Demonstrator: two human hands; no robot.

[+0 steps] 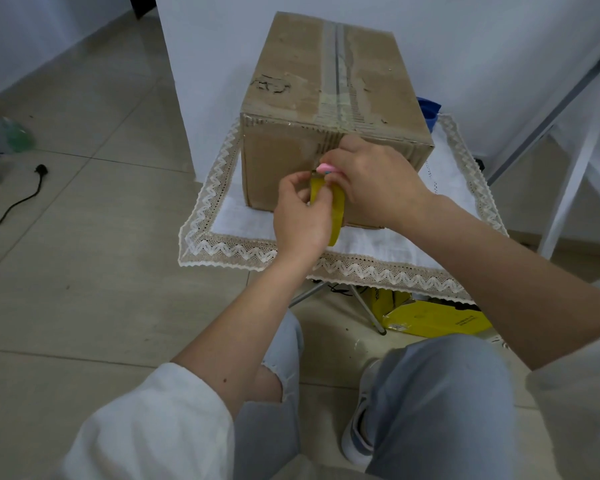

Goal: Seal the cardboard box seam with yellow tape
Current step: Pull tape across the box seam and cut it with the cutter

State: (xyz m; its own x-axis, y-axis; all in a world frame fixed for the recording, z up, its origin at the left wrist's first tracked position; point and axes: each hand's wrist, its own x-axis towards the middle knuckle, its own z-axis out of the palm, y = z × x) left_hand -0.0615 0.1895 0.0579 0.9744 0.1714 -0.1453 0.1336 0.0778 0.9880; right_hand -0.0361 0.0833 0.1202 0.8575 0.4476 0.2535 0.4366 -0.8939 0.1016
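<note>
A worn cardboard box [291, 81] stands on a small table with a white lace-edged cloth [229, 244]. Its top seam [336, 57] runs away from me, with old torn tape traces along it. My left hand [300, 216] holds a yellow tape roll [336, 206] against the box's near face, fingertips pinching the tape's end. My right hand [371, 181] is closed on a small pink and blue tool [326, 168], likely a cutter, held at the tape just above the roll. The hands hide most of the roll.
A yellow package [433, 318] lies on the tiled floor under the table, beside its metal legs. A black cable with a plug [32, 188] trails at the left. Something blue [430, 110] sits behind the box. A white frame [568, 161] stands right. My knees are below.
</note>
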